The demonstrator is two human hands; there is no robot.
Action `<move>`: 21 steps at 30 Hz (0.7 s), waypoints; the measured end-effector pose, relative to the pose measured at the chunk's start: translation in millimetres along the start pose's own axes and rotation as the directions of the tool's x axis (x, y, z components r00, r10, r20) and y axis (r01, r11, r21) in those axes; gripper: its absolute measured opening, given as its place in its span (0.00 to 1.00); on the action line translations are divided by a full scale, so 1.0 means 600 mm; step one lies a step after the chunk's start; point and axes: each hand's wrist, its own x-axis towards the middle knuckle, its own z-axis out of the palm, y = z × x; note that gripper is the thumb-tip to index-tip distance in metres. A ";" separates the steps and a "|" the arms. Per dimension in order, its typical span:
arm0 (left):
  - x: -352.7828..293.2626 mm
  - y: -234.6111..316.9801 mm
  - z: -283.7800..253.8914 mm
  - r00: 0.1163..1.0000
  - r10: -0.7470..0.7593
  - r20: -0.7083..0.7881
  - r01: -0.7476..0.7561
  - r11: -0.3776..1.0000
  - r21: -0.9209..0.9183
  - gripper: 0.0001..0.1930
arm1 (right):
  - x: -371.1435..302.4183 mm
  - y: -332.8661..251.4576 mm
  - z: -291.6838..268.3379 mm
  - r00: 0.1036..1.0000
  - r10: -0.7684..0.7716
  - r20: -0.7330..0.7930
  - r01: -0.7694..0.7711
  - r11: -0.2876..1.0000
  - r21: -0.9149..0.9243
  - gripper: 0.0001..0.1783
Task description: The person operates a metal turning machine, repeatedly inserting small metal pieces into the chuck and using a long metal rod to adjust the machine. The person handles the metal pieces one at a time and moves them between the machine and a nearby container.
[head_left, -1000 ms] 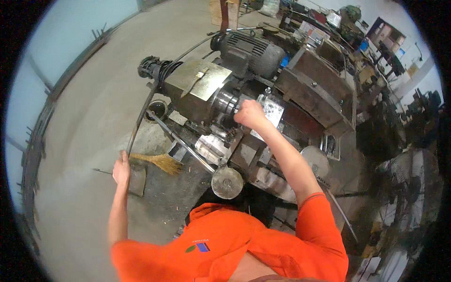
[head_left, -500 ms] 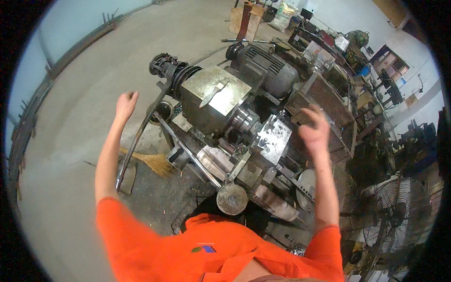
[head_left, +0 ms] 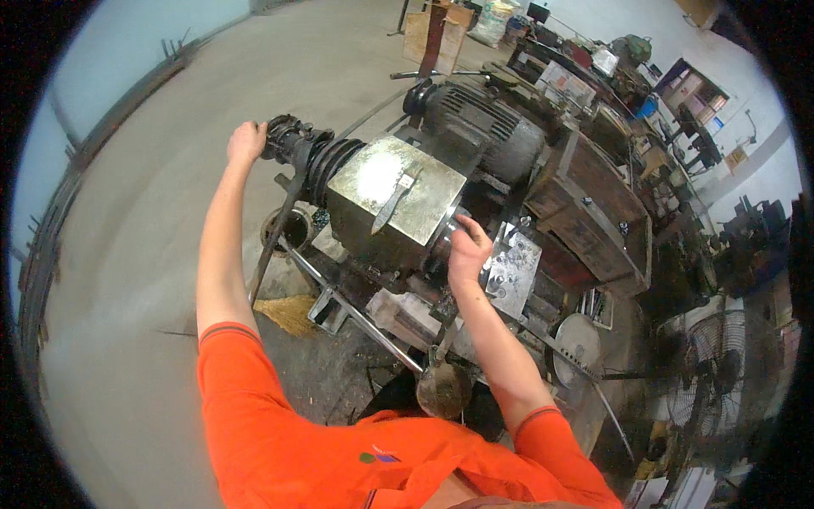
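Note:
A small lathe stands before me, with a pale metal headstock cover [head_left: 398, 182] on top. My left hand [head_left: 248, 142] is closed at the black end fitting [head_left: 291, 140] on the far left of the spindle, beside the black pulley [head_left: 332, 151]. At the headstock's right side, my right hand [head_left: 468, 252] has its fingers curled in at the shiny chuck [head_left: 441, 251]. The hand covers much of the chuck, and whatever its fingers hold is hidden. A flat tool with a dark blade [head_left: 392, 206] lies on the cover. Right of my right hand is the tool-post plate [head_left: 514, 270].
Behind the headstock sits a ribbed motor [head_left: 487, 127]. A rusty metal box [head_left: 585, 212] stands to the right, with a fan [head_left: 708, 365] farther right. A long metal bar [head_left: 348, 305] crosses the near side. A straw broom [head_left: 288, 314] lies on the floor.
My left hand has moved up and right to the spindle's end fitting. My right hand has come left from above the tool post to the chuck. The view has shifted slightly.

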 end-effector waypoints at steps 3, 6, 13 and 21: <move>0.017 0.031 0.015 0.999 0.043 0.029 -0.045 0.996 0.078 0.19 | 0.003 0.037 -0.008 0.999 0.021 -0.043 -0.021 1.000 -0.003 0.14; 0.020 0.045 0.016 1.000 0.028 -0.008 -0.026 0.981 0.193 0.18 | 0.000 0.025 -0.003 0.990 -0.139 -0.023 0.136 0.986 -0.099 0.14; 0.014 0.059 0.011 1.000 -0.009 -0.029 0.013 0.985 0.169 0.16 | -0.002 0.013 -0.002 0.988 -0.143 -0.055 0.133 0.978 -0.160 0.15; 0.027 0.067 0.018 0.997 -0.069 -0.046 0.077 0.975 0.210 0.16 | 0.005 0.019 0.003 0.985 -0.162 -0.053 0.158 0.984 -0.077 0.15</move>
